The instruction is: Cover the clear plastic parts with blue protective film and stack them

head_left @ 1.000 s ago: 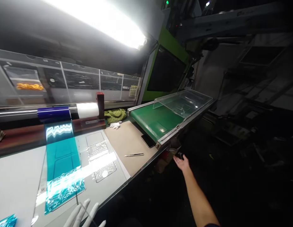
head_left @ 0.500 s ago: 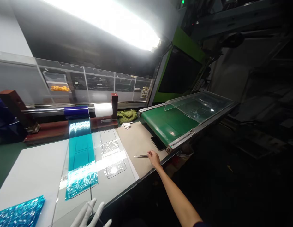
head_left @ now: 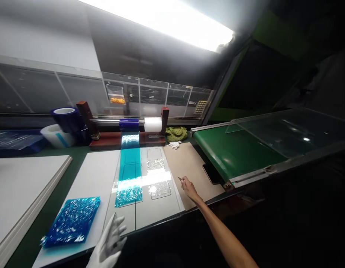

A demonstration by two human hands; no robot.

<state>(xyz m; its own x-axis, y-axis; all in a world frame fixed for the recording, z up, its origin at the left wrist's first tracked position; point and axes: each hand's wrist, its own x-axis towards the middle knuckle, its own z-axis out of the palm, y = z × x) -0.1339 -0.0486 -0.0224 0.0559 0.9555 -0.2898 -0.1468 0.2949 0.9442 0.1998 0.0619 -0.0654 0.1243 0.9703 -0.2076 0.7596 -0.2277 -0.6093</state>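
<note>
My bare right hand (head_left: 189, 188) is closed round a pair of metal tweezers (head_left: 179, 178), whose pointed tip sticks out past the fingers over the brown board. My left hand (head_left: 112, 236), in a white glove, is held on edge above the front of the work surface with its fingers stretched out and slightly apart. Beyond it a strip of teal film (head_left: 130, 163) runs down from a dark blue roll (head_left: 129, 124). Beside the strip lie clear, wrinkled film pieces (head_left: 160, 189) with rounded outlines. Left of my gloved hand rests a stack of shiny blue film sheets (head_left: 73, 221).
A green conveyor belt (head_left: 239, 149) with a clear cover stands at the right, and a dark phone (head_left: 211, 174) lies by its end. White gloves (head_left: 174, 144) and a green patterned cloth (head_left: 176, 133) sit behind the brown board (head_left: 175, 160). Tape rolls (head_left: 57, 136) stand back left.
The view has swung left, bringing the blue stack and white boards further in. My right hand has taken up the tweezers from the brown board. My left hand has risen and turned on edge.
</note>
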